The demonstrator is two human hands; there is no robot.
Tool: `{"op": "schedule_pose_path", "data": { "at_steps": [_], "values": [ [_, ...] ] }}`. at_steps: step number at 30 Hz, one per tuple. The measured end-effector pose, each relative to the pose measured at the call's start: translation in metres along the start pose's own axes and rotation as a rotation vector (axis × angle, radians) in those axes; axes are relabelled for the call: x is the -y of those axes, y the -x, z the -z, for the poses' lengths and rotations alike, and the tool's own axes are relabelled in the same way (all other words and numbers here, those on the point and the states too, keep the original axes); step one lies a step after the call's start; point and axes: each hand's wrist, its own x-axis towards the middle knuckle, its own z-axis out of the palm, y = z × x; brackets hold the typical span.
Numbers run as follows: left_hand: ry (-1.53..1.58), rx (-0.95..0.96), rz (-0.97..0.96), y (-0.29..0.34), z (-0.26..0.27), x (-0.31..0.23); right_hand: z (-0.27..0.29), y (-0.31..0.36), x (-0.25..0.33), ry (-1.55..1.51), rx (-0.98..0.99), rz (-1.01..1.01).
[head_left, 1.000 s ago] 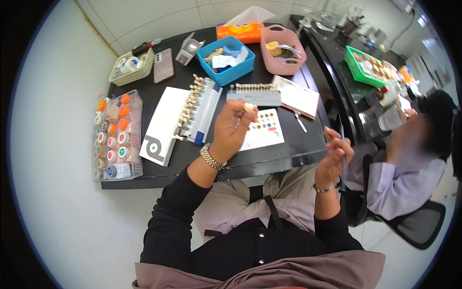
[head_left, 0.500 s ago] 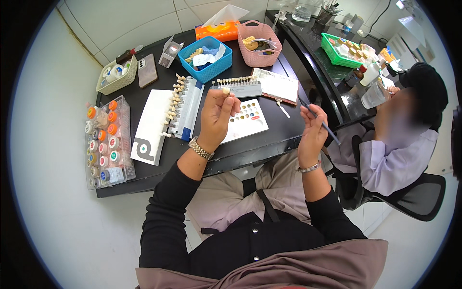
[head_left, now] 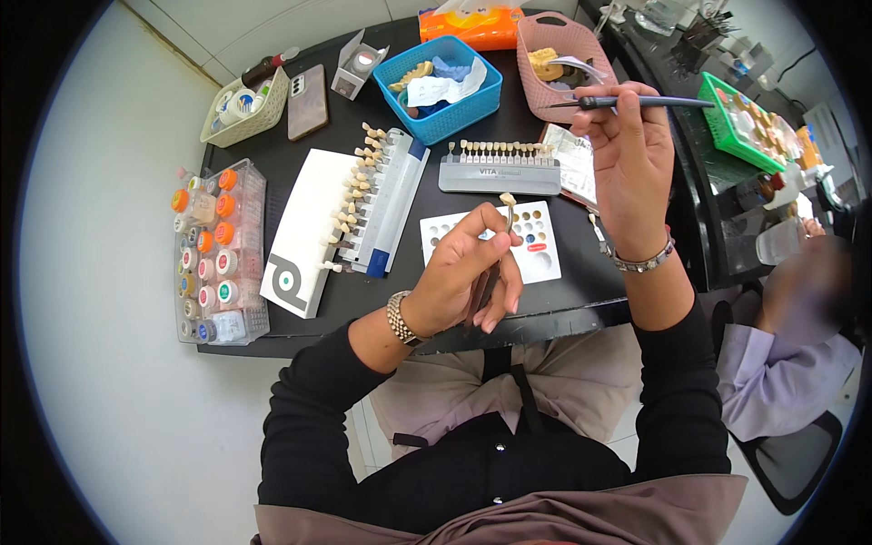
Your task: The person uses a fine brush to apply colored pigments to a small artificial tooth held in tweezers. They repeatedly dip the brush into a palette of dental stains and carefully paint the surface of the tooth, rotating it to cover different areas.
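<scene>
Partly, the hands (head_left: 468,272) (head_left: 636,173) hide the white palette (head_left: 540,231); the flat case (head_left: 574,163) too.

Right hand (head_left: 636,173) raised, brush (head_left: 599,103) now nearly level — left hand (head_left: 459,277) drawn back

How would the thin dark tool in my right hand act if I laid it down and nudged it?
The thin dark tool would probably roll, since its handle looks slender and rounded. It seems light: the right hand supports it with fingers and thumb. Its needle-fine tip may be delicate if pushed against something.
</scene>
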Motion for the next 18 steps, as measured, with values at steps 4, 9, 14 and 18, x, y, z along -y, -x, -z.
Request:
{"op": "schedule_pose_path", "data": {
  "at_steps": [4, 9, 14, 18],
  "values": [
    [0.124, -0.017, 0.113, -0.005, 0.014, 0.001, 0.011, 0.005, -0.027, 0.002, 0.007, -0.115],
    [0.141, -0.039, 0.175, -0.005, 0.020, 0.000, 0.025, 0.016, -0.032, 0.040, 0.014, -0.191],
    [0.136, -0.037, 0.181, -0.003, 0.021, 0.006, 0.023, 0.027, -0.032, 0.119, 0.174, -0.023],
    [0.084, -0.042, 0.177, -0.003, 0.021, 0.005, 0.014, 0.033, -0.024, 0.284, 0.226, 0.034]
  ]
}}
